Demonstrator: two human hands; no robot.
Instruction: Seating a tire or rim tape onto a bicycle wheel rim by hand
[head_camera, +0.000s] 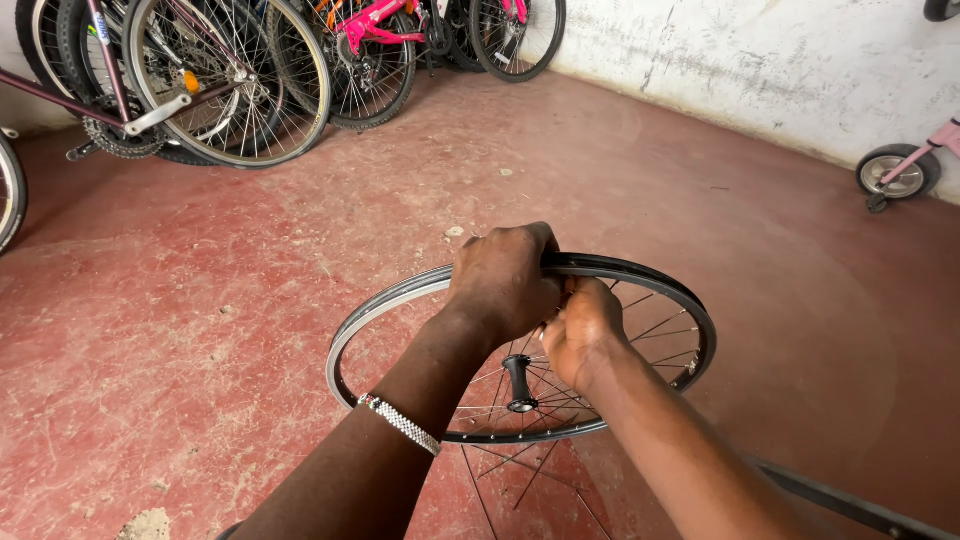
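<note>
Gripping the far rim of a bare bicycle wheel (522, 345), left hand (503, 282) closed over it | right hand (583, 332) fisted just beside, its hold hidden | red floor (200, 330), bicycles (230, 75) along white wall (780, 60).

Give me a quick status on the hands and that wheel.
Left hand gripping the wheel rim at its far edge. Right hand closed beside it, against the rim. Hub and spokes clear. Bicycles parked well back.
</note>
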